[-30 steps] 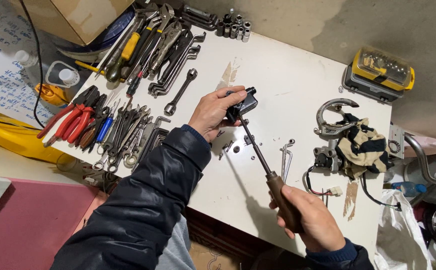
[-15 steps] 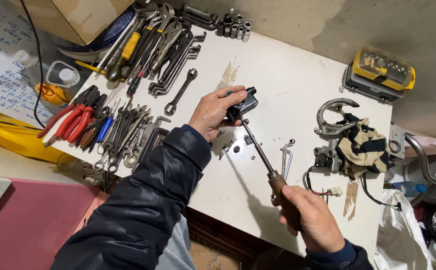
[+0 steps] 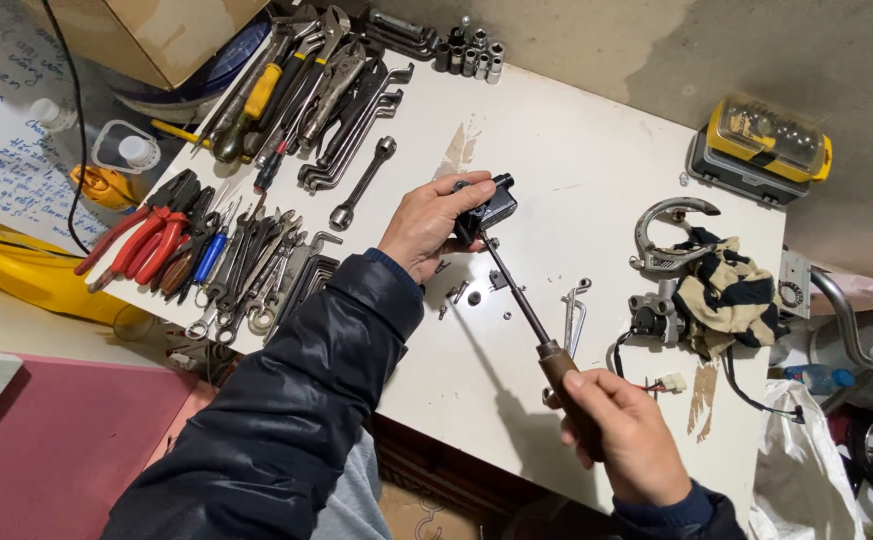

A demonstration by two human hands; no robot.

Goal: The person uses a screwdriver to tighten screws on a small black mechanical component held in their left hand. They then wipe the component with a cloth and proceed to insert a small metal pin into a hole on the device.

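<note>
part: small black block-shaped part (image 3: 492,208), held up just above the tabletop (image 3: 567,150), near its middle
left hand: left hand (image 3: 425,222) curled tight around the black part, fingers wrapped over its near side
screwdriver: long screwdriver (image 3: 532,320), brown wooden handle, dark shaft running up-left, tip touching the underside of the part
right hand: right hand (image 3: 627,440) closed in a fist on the screwdriver handle, near the tabletop's front edge
loose bits: small screws and metal bits (image 3: 472,292) on the tabletop under the part
hex keys: bent metal keys (image 3: 574,312) just beside the screwdriver shaft
left side: red-handled pliers (image 3: 142,240), row of wrenches (image 3: 262,275), open-end spanner (image 3: 362,182)
top: sockets (image 3: 469,55) in a row at the back edge
right side: curved metal bracket (image 3: 669,225), striped rag (image 3: 727,290), yellow bit case (image 3: 762,148) at the far corner
</note>
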